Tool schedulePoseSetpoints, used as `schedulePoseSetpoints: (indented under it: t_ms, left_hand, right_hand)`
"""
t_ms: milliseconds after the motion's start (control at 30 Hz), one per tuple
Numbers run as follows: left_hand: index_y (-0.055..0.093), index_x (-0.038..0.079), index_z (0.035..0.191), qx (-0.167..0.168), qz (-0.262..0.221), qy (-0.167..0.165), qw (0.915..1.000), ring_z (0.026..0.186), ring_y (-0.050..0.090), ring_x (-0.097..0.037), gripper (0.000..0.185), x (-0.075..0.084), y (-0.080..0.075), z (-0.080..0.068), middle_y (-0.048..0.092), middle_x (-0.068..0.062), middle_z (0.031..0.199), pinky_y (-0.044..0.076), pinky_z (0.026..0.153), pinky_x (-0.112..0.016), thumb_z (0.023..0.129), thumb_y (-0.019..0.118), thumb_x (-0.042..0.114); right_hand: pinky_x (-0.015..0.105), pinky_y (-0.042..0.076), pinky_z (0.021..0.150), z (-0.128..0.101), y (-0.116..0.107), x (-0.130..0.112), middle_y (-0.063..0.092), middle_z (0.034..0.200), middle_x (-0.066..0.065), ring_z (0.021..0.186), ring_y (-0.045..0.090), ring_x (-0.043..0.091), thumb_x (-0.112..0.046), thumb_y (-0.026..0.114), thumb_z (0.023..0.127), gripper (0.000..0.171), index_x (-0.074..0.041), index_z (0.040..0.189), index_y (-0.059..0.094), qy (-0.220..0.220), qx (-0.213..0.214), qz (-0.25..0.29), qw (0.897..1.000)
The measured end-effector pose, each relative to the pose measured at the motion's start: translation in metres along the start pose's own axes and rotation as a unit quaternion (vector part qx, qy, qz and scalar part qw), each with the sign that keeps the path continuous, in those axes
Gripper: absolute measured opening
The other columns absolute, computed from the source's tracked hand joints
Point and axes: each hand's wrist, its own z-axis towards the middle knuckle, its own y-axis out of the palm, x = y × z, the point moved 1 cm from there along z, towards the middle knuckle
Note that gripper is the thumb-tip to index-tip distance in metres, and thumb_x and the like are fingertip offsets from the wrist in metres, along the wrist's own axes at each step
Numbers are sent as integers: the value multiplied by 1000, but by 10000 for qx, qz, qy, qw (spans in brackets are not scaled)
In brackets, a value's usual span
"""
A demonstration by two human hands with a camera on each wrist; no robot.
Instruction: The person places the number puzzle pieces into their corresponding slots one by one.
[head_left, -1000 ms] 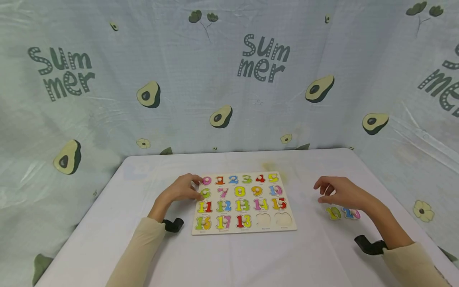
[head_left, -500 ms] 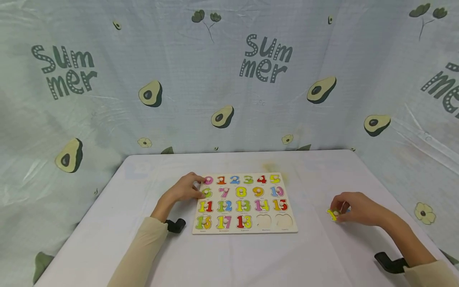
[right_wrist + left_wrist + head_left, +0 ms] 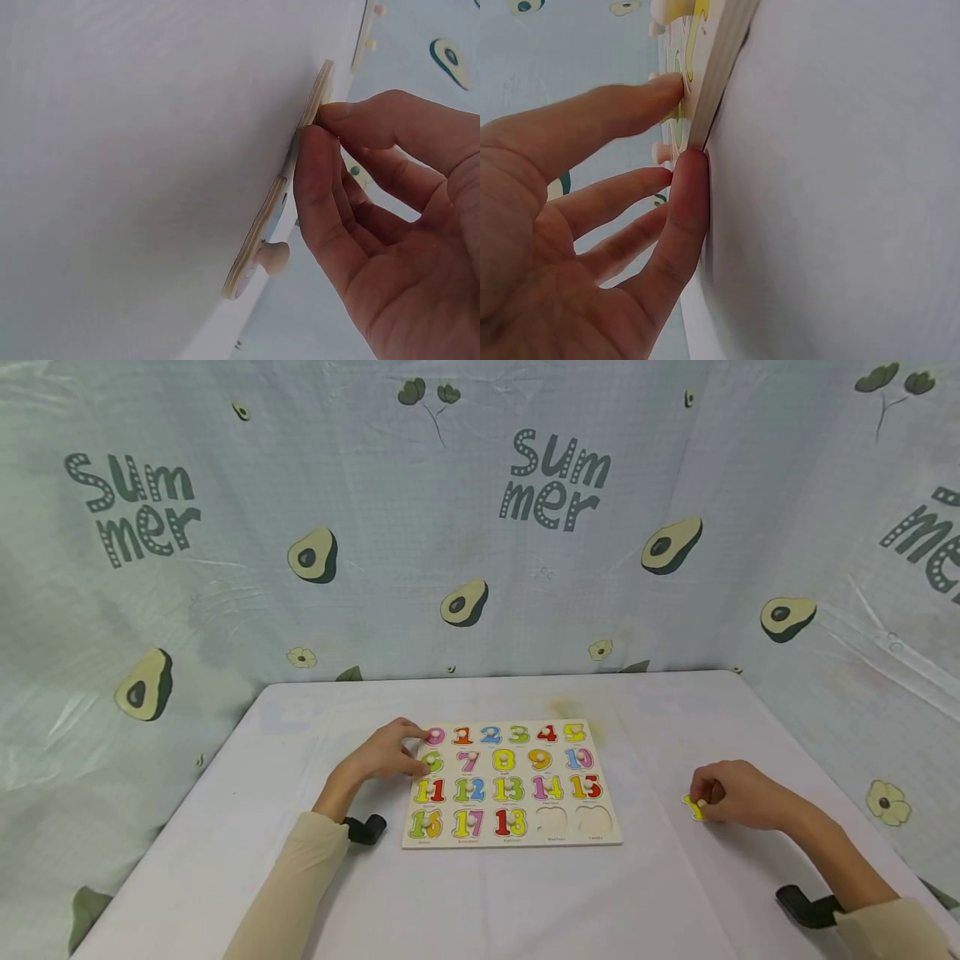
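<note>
A wooden number puzzle board [image 3: 457, 844] lies flat on the table, most of its knobbed numbers seated. Two bare recesses [image 3: 551, 821] show at its front right. My left hand [image 3: 384, 752] rests at the board's left edge, thumb and forefinger spread by the 0 and 6. In the left wrist view a finger [image 3: 690, 195] lies against the board's side. Far to the right, my right hand [image 3: 738, 795] pinches a yellow number puzzle piece [image 3: 692, 807], its knob hidden by the fingertips. Another knobbed piece [image 3: 253, 244] lies beside it, hidden behind the hand in the head view.
A white cloth covers the table [image 3: 525, 910]. Behind and beside it hangs a pale curtain [image 3: 375, 460] printed with avocados and lettering. A black mount [image 3: 365, 830] sits at the left wrist and another black mount [image 3: 808, 910] at the right.
The right hand, first hovering above two number pieces, has lowered onto the nearer yellow one and now pinches it. The left hand stays at the board's edge.
</note>
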Motion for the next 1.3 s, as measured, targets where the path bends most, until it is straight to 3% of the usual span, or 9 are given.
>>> schedulePoseSetpoints:
  t_ms: [200, 367, 567, 1100, 1300]
  left_hand:
    - [59, 0, 143, -42, -10, 161, 9999, 103, 61, -26, 71, 0, 0, 0, 44, -21, 155, 54, 88, -36, 81, 88, 21]
    - [59, 3, 144, -94, -39, 33, 9999, 108, 62, -27, 71, -1, -1, 1, 43, -17, 158, 54, 90, -37, 82, 87, 23]
    - [58, 4, 145, -123, -56, 12, 9999, 103, 60, -24, 72, -3, 0, 3, 42, -17, 159, 54, 84, -33, 82, 88, 22]
    - [57, 6, 146, -131, -110, -115, 9998, 101, 60, -23, 71, -4, 1, 2, 42, -17, 159, 54, 85, -34, 83, 86, 24]
    - [55, 9, 147, -81, -241, -271, 9993, 99, 58, -23, 72, -3, 0, 0, 44, -17, 156, 51, 82, -34, 84, 86, 24]
  right_hand:
    - [22, 49, 61, 5, -1, -3, 64, 78, -8, 70, 52, -2, -1, 74, 78, 16, -14, 82, 67, -102, -21, -144, 9998]
    - [22, 47, 61, 9, -3, -9, 62, 76, -9, 70, 50, -2, -3, 75, 79, 14, -15, 81, 67, -224, 100, -278, 9993]
    - [22, 47, 62, 15, -5, -22, 60, 75, -10, 69, 50, -1, -5, 77, 81, 15, -16, 81, 67, -265, 222, -398, 9986]
    - [21, 50, 65, 47, 6, -67, 64, 80, -8, 72, 54, 5, -5, 74, 82, 9, -12, 85, 70, -553, -51, -93, 9984]
    - [21, 51, 65, 58, 17, -84, 64, 80, -8, 72, 55, 6, -4, 72, 83, 13, -16, 85, 69, -669, -227, 17, 9975]
